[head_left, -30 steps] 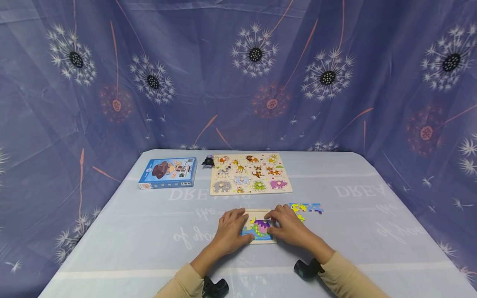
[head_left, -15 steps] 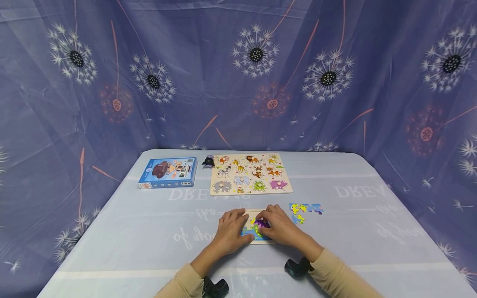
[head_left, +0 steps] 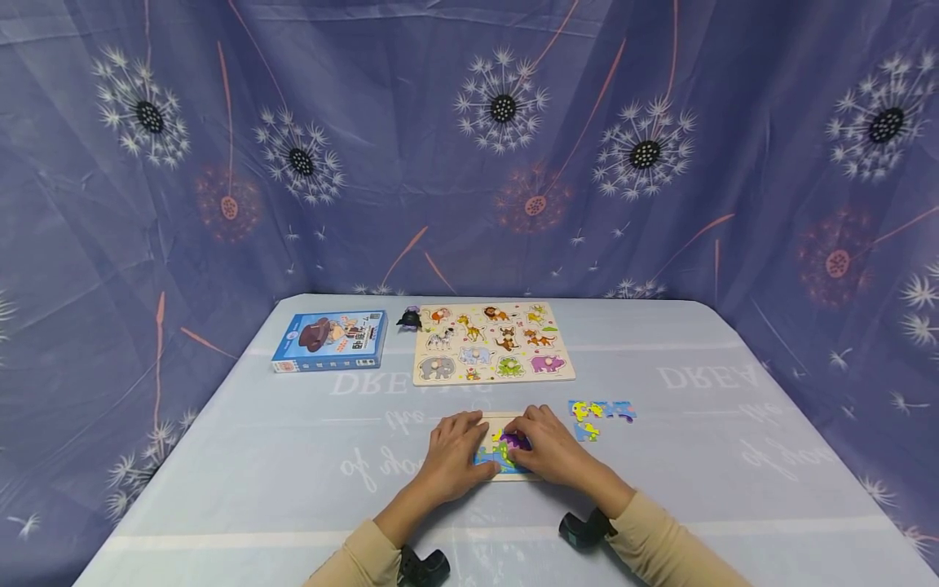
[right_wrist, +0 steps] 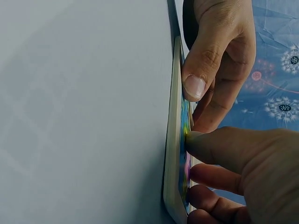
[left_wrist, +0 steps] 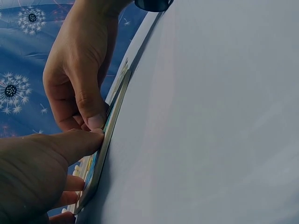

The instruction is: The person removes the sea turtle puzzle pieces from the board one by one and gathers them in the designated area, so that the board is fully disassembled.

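In the head view, a small wooden jigsaw tray [head_left: 513,479] lies near the middle of the table, partly filled with coloured pieces. My left hand [head_left: 456,452] grips its left side, thumb on the near part and fingers spread to the far edge. Over the right half, my right hand [head_left: 555,448] holds thumb and fingertips about a purple puzzle piece [head_left: 517,441]. In the right wrist view, the thumb and fingertips of my right hand [right_wrist: 243,172] touch the tray's face. In the left wrist view, both thumbs nearly meet at the tray's near rim [left_wrist: 106,144].
Loose blue and yellow jigsaw pieces [head_left: 587,432] lie right of the tray. Behind stands an animal peg puzzle board [head_left: 494,379] with a small black object [head_left: 410,319] at its corner. A blue box [head_left: 330,342] sits at the back left; a patterned curtain [head_left: 469,163] hangs behind.
My right hand has moved slightly left over the tray within the first half second, then stayed there. More of the loose pieces shows beside it. My left hand has stayed put.
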Demonstrator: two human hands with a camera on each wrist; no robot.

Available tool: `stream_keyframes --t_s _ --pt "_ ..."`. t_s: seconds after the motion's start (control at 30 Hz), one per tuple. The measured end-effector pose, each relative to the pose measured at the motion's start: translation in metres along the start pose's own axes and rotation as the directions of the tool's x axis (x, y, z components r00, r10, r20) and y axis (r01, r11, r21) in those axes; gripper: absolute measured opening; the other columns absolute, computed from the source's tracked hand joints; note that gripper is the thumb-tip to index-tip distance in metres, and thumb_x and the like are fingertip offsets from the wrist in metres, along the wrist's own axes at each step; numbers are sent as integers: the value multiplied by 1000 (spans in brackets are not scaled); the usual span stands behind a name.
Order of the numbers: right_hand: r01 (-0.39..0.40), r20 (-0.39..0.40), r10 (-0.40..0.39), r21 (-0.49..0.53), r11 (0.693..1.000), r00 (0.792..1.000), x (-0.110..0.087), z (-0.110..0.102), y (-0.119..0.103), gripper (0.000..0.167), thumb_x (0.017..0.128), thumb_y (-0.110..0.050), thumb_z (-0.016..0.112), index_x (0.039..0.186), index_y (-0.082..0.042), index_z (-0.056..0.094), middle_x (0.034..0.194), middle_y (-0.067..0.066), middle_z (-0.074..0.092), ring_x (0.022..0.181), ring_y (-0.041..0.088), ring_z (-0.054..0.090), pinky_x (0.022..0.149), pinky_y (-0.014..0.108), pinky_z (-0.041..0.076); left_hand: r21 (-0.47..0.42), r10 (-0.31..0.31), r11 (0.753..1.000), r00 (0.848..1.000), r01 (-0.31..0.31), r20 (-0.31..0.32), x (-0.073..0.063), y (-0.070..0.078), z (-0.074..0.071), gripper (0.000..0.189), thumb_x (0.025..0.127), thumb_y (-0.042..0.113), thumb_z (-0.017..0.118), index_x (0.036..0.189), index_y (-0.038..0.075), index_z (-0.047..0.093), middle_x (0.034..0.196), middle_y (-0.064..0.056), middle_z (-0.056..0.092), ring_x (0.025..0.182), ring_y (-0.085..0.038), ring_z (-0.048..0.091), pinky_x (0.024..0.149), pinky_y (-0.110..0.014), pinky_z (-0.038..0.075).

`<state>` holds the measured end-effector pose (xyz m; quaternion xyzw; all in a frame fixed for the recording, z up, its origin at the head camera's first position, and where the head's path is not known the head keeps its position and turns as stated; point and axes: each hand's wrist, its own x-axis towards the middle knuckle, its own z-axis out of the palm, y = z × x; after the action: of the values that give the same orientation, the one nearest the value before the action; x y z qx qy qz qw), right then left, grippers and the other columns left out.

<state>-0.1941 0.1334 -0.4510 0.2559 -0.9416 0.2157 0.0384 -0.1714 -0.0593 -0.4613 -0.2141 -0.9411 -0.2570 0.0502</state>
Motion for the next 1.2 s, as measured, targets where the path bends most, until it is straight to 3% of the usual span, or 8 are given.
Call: stream_keyframes --t_s 1.2 --pt "4 11 -4 -5 1000 1000 3 -2 1 24 76 -20 74 97 -17 62 82 -4 54 80 9 41 72 28 37 18 16 1000 1000 -16 -8 1 0 0 59 78 37 70 126 4 58 137 -12 49 122 -31 44 99 -52 33"
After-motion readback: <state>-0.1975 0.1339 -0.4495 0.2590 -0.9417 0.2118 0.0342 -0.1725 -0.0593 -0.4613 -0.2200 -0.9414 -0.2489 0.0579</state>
